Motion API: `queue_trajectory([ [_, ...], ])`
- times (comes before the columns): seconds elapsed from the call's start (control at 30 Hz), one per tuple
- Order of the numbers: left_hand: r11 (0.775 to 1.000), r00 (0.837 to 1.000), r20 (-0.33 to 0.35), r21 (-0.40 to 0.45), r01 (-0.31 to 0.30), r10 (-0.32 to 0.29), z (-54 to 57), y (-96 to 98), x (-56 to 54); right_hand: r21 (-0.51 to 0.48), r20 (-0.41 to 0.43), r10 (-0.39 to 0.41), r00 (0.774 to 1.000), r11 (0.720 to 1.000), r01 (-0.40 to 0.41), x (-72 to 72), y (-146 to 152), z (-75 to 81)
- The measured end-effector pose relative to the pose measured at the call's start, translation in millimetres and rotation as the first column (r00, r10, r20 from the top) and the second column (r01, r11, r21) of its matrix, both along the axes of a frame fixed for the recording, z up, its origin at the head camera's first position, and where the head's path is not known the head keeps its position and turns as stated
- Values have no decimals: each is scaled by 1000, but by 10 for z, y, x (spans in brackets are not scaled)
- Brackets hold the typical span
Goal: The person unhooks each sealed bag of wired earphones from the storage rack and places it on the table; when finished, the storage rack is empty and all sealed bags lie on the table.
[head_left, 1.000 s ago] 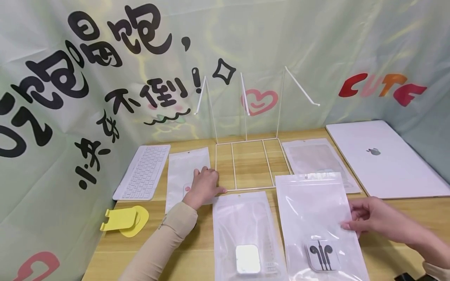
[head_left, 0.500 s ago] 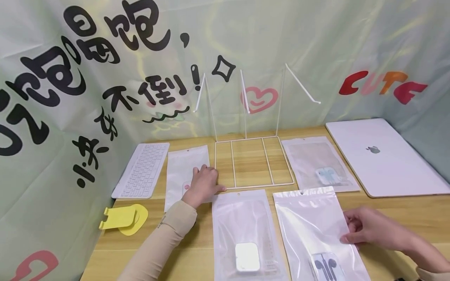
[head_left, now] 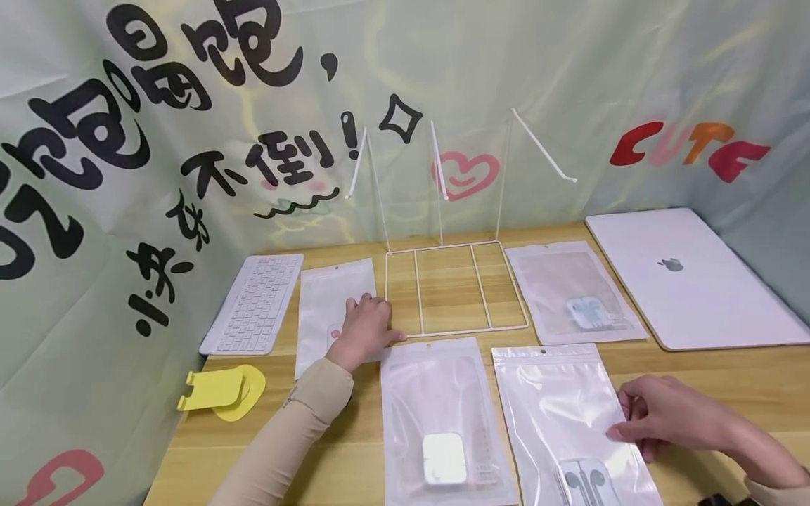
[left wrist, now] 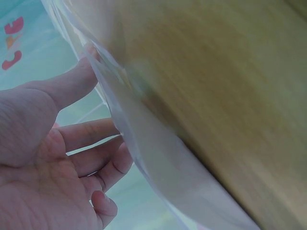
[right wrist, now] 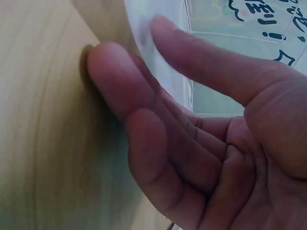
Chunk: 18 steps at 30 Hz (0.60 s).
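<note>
My right hand (head_left: pixel 673 414) pinches the right edge of a white zip pouch (head_left: pixel 557 393) with boxed earphones (head_left: pixel 587 481) inside. The pouch lies flat on the wood table, and in the right wrist view the thumb overlaps its edge. My left hand (head_left: pixel 363 330) rests with relaxed fingers at the left front corner of a white wire rack (head_left: pixel 489 327), over part of another white pouch (head_left: pixel 325 299). In the left wrist view its fingertips touch a pouch edge. Between the hands lies a pouch (head_left: pixel 436 386) with a white square item (head_left: pixel 444 458) inside.
A fourth pouch (head_left: pixel 557 267) with a boxed item lies right of the rack, beside a closed laptop (head_left: pixel 702 295). At the left are a white keyboard (head_left: pixel 259 302) and a yellow folding stand (head_left: pixel 218 390). White hook arms rise from the rack's back. A printed cloth hangs behind.
My right hand has lowered the earphone pouch toward the table's near edge, uncovering more of the pouch behind it. The left hand has stayed in place by the rack.
</note>
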<state>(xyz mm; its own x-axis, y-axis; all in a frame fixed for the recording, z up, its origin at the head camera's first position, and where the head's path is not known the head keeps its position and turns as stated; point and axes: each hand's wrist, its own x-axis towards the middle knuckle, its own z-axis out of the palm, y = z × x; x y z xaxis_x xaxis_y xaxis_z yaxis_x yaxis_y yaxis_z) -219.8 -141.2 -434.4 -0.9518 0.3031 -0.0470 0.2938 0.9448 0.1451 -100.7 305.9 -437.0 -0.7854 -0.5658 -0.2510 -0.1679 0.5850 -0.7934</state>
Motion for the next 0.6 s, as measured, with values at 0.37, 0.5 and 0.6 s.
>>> queue_trajectory([
  [0.37,1000,1000,8,9,1,-1,11,-10,-13,65,82,-40,996,997,35,-36,-64,25],
  [0.5,1000,1000,10,9,-1,1,7,-8,-8,96,72,-57,996,994,50,-57,-67,15],
  [0.6,1000,1000,13,5,-4,4,5,-3,-4,119,78,-76,994,991,66,-67,-61,7],
])
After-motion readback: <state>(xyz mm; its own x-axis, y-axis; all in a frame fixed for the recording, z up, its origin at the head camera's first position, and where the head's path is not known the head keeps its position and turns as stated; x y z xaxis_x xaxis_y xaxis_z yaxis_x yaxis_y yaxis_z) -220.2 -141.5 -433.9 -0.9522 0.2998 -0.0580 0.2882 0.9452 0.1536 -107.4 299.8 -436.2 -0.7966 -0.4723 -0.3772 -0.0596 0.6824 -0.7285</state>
